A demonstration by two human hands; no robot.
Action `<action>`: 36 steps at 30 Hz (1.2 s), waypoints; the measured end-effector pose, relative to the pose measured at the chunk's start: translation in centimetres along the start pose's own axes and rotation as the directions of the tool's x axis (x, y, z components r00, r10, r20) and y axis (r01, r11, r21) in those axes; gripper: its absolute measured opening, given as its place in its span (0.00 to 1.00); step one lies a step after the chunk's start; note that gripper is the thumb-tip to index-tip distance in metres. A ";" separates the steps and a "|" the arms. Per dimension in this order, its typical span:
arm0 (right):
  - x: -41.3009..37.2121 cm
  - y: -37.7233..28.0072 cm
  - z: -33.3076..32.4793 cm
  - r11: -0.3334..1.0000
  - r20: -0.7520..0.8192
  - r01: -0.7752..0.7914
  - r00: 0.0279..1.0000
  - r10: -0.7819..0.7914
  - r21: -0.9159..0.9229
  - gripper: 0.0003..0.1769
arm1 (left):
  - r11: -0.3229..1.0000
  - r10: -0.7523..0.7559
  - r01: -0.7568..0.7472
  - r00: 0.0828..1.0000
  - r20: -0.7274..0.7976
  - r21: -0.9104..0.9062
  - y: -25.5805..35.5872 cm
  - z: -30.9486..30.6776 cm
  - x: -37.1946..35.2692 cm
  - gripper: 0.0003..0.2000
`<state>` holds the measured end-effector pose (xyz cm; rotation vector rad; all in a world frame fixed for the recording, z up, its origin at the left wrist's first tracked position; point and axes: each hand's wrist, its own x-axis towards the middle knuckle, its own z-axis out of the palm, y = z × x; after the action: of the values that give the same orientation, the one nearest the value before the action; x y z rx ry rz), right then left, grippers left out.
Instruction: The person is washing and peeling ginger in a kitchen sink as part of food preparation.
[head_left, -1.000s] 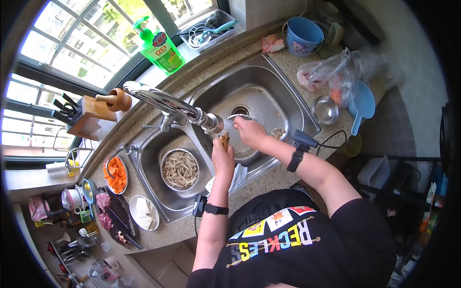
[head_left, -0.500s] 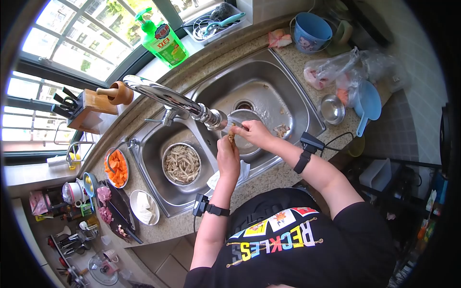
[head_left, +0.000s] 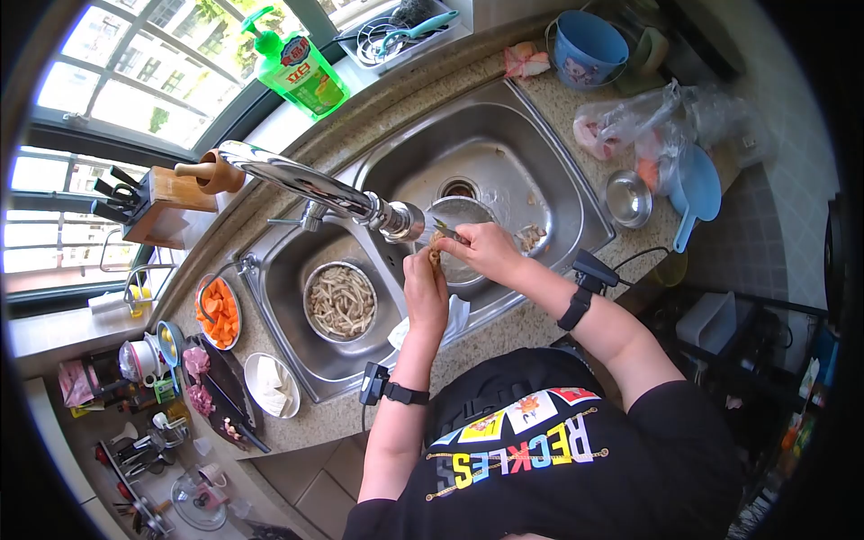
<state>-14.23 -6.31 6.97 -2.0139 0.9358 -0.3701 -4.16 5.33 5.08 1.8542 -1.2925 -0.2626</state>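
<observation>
Both my hands meet over the sink's middle, just in front of the faucet (head_left: 396, 221). My left hand (head_left: 426, 292) is closed on a knobby brown piece (head_left: 435, 256), which shows at the fingertips; I cannot tell its kind. In my right hand (head_left: 489, 253) is a small pointed blade (head_left: 447, 230), its tip towards the faucet. A round metal bowl (head_left: 475, 212) sits beneath the hands in the right basin, partly hidden by them. Pale, finger-like strips fill another metal bowl (head_left: 311, 317) in the left basin.
Along the left counter stand a plate of orange chunks (head_left: 219, 310), a bowl with white pieces (head_left: 273, 387) and a dark board (head_left: 236, 378) with meat and a knife. Scraps (head_left: 531, 238) lie in the right basin. At right are a steel bowl (head_left: 628, 198) and blue strainer (head_left: 697, 184).
A pointed blade now shows at my right hand's fingers, where none was visible before. My right hand has shifted slightly, while the left still grips the brown piece. The view has moved a little.
</observation>
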 end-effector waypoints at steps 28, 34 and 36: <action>2.0 2.5 0.9 -0.336 0.468 -0.419 0.880 0.079 0.844 0.09 | 0.480 -0.460 0.496 0.844 0.274 -0.723 0.1 0.8 -0.1 0.12; 0.3 7.2 -2.1 0.904 -0.086 -0.410 0.912 0.402 -0.120 0.34 | 0.226 -0.472 0.606 0.753 0.458 -0.763 -0.5 -0.4 1.5 0.11; -0.5 7.0 -2.8 0.907 -0.084 -0.383 0.924 0.374 -0.175 0.35 | 0.189 -0.461 0.624 0.738 0.492 -0.758 -1.0 -0.2 2.8 0.13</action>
<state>-19.50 -10.02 3.05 -1.9362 1.4078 -0.1178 -2.10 3.13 5.25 1.1862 -0.2531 -1.2757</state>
